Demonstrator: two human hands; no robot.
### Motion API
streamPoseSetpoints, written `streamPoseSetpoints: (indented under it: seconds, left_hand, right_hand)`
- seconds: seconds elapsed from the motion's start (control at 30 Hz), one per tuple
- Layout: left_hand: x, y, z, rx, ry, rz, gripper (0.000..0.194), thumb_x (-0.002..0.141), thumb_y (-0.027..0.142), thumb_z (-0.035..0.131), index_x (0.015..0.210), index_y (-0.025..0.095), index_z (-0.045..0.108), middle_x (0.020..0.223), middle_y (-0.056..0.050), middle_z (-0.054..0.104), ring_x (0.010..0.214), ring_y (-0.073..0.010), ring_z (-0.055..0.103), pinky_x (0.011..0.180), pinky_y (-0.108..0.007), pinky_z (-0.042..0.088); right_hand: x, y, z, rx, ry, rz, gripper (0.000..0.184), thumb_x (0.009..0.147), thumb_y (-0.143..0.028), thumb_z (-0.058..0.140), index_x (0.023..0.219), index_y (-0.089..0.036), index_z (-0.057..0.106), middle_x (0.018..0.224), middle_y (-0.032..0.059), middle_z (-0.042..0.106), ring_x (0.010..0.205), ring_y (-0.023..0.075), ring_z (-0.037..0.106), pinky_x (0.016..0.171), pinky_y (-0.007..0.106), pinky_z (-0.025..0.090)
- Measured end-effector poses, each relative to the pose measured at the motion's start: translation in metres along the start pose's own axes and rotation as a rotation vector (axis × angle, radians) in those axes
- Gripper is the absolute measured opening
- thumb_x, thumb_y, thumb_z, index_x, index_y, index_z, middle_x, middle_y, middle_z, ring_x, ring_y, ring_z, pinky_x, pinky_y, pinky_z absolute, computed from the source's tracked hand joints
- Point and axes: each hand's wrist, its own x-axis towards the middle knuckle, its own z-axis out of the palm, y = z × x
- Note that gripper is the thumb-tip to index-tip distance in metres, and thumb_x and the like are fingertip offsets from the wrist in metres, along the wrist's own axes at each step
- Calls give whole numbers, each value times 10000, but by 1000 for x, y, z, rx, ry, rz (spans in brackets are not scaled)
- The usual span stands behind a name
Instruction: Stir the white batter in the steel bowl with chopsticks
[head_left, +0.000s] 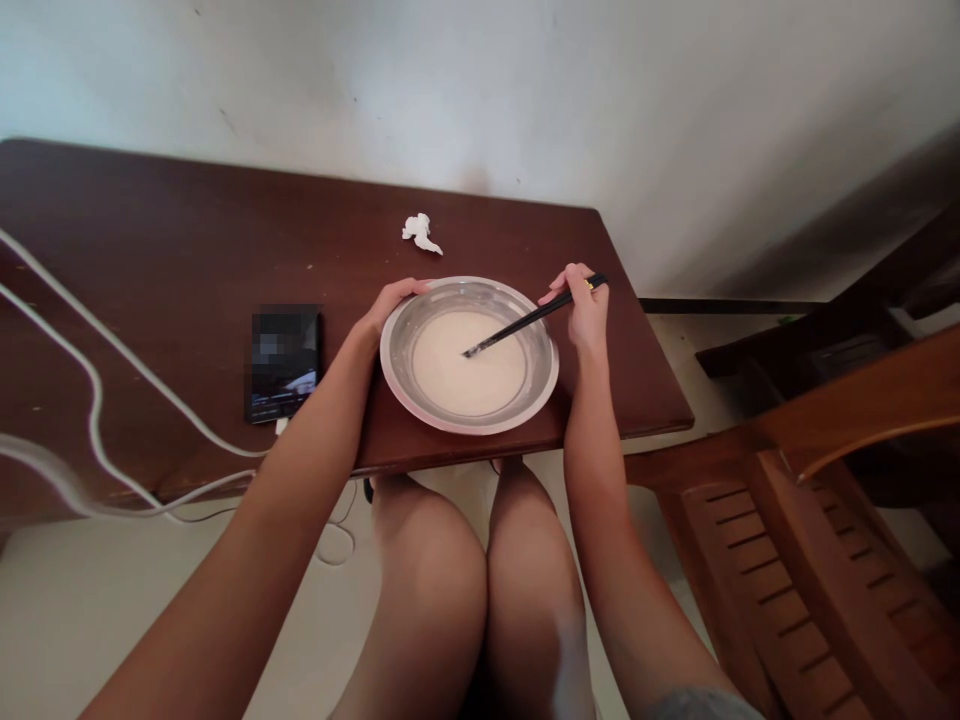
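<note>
Liquid (442, 380), smooth and pale cream, lies in a wide, round, shiny metal bowl (469, 427) between the two hands, near the table edge facing the person. Slim black chopsticks (525, 322) with a gold-coloured band slant from the right hand (589, 312) down over the liquid, their tips smeared whitish. That hand, raised just beside the bowl, is closed round their upper part, wrist upright and forearm reaching forward. The left hand (394, 298) holds the rim on its far left side, fingers bent over it, forearm angled inward. Beyond the hands lies a crumpled white tissue (421, 233) on the dark reddish-brown wooden table (187, 200); left of the left forearm, a black rectangular phone (283, 375).
</note>
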Motion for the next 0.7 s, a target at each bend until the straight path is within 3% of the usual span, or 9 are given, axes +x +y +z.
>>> streamPoseSetpoints:
  seconds: [0.13, 0.33, 0.53, 0.7]
  left_hand:
    - [2, -2, -1, -8, -12, 20, 393, 754, 314, 479, 1072, 214, 688, 800, -7, 742, 893, -216, 674, 860, -300, 509]
    - [5, -5, -4, 5, -28, 36, 418, 734, 344, 509, 1081, 194, 688, 840, -30, 752, 928, -248, 678, 857, -320, 519]
    - [2, -1, 0, 14, 0, 25, 436, 772, 296, 459, 1139, 186, 668, 847, -21, 753, 956, -238, 676, 861, -309, 519]
    - [5, -3, -2, -10, -6, 30, 464, 774, 290, 457, 1172, 153, 655, 864, -32, 754, 957, -239, 676, 869, -309, 523]
  right_hand:
    - [-4, -3, 6, 35, -188, 15, 335, 848, -506, 573, 682, -225, 647, 540, -41, 653, 554, 111, 650, 625, 264, 501]
    - [0, 1, 1, 39, 7, -16, 350, 865, -505, 549, 663, -225, 611, 466, -70, 589, 492, 94, 612, 627, 257, 487]
    - [-4, -1, 5, 36, -190, 7, 343, 861, -495, 562, 685, -214, 648, 531, -49, 657, 536, 92, 634, 614, 245, 491]
    - [1, 4, 0, 38, -11, -24, 375, 851, -532, 553, 662, -214, 611, 464, -78, 567, 482, 78, 599, 592, 234, 485]
